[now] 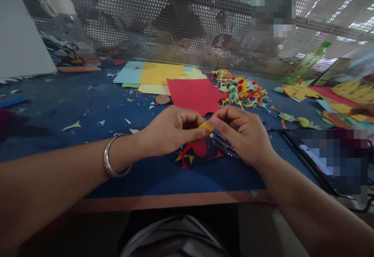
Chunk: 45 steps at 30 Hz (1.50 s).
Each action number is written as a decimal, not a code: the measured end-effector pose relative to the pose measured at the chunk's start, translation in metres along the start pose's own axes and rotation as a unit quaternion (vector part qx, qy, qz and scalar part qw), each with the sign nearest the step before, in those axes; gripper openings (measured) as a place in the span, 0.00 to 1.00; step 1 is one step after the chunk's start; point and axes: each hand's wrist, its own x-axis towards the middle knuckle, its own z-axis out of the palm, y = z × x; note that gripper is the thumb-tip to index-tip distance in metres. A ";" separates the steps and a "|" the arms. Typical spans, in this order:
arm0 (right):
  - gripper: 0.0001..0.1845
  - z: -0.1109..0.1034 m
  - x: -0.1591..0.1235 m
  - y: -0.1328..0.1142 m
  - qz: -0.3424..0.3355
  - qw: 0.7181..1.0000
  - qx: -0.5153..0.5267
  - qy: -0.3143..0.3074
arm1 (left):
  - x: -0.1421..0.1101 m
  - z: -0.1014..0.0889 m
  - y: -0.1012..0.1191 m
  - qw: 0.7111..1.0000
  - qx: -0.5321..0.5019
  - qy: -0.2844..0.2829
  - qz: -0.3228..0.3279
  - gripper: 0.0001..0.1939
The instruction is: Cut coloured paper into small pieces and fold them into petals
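Observation:
Between my two hands is a small yellow paper piece (206,125). My left hand (175,129) pinches its left side between thumb and fingers. From the other side, my right hand (241,130) pinches its right edge, fingers curled. Below them on the blue table lie red paper cutouts (200,147) and yellow scraps (187,158). Partly under my right hand is a dark bluish tool (223,146), its kind hard to make out. Just beyond my hands lies a red paper sheet (193,95), with curved bites cut from its right edge.
Behind the red sheet are yellow sheets (162,73) and a wooden disc (163,99). A heap of colourful folded paper bits (242,89) lies right of them. A phone (324,163) rests at right; a green bottle (309,62) and another person's hand (364,110) are beyond.

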 end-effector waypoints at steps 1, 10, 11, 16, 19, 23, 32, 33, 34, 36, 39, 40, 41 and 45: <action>0.13 0.000 0.000 -0.001 0.004 1.000 0.005 -0.002 | 0.000 -0.001 0.002 1.000 -0.014 -0.008 -0.003 0.10; 0.15 -0.003 0.000 0.002 0.008 1.000 -0.001 0.010 | 0.004 -0.010 0.001 0.987 -0.129 -0.081 -0.054 0.09; 0.16 -0.003 0.001 0.003 0.007 1.000 -0.001 0.015 | 0.004 -0.009 -0.001 0.984 -0.148 -0.079 -0.062 0.09; 0.19 -0.002 0.002 0.006 0.004 1.000 0.001 0.019 | 0.005 -0.003 -0.008 0.966 -0.243 -0.017 -0.086 0.07; 0.19 -0.001 0.003 0.006 -0.005 1.000 -0.004 0.010 | 0.007 -0.001 -0.010 0.959 -0.271 0.014 -0.080 0.08; 0.17 0.001 0.003 0.006 -0.010 1.000 -0.011 -0.002 | 0.008 -0.001 -0.010 0.972 -0.228 0.026 -0.054 0.11; 0.14 0.004 0.000 0.015 0.004 0.997 -0.070 -0.031 | 0.010 -0.020 -0.006 0.970 0.244 0.006 0.016 0.04; 0.13 0.003 -0.001 0.015 0.000 0.997 -0.075 -0.031 | 0.011 -0.022 -0.007 0.954 0.300 -0.008 0.008 0.04; 0.13 0.003 -0.001 0.016 -0.004 0.997 -0.077 -0.030 | 0.011 -0.022 -0.008 0.938 0.345 -0.020 0.004 0.06; 0.13 0.002 -0.001 0.016 -0.010 0.997 -0.077 -0.027 | 0.010 -0.021 -0.010 0.910 0.414 -0.013 0.032 0.09; 0.12 0.002 0.000 0.016 -0.018 0.996 -0.079 -0.025 | 0.006 -0.014 -0.011 0.882 0.458 0.015 0.110 0.11; 0.12 0.002 0.000 0.015 -0.022 0.996 -0.080 -0.024 | 0.005 -0.011 -0.011 0.879 0.461 0.006 0.122 0.11; 0.11 0.002 0.000 0.015 -0.029 0.996 -0.083 -0.024 | 0.003 -0.009 -0.010 0.879 0.461 -0.014 0.124 0.12; 0.11 0.002 0.001 0.014 -0.062 0.993 -0.104 -0.012 | 0.002 -0.002 -0.010 0.881 0.455 -0.076 0.106 0.10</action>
